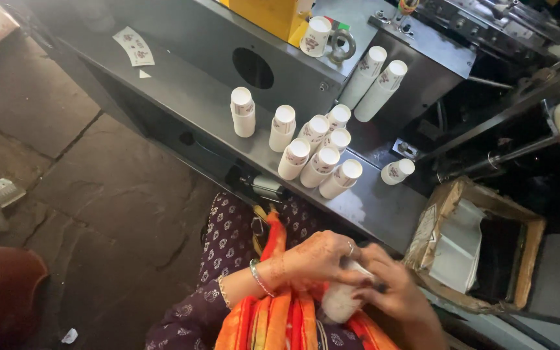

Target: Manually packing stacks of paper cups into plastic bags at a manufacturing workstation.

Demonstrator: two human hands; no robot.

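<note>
Left hand, right hand both gripping white paper cup stack, blurred.

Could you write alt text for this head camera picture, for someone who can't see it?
Seen from above, a person's left hand and right hand hold a white paper cup stack over their lap. Upside-down paper cups stand on a grey metal machine table.

I see my left hand and right hand gripping a white cup stack at lower centre; more paper cups stand mid-frame.
</note>
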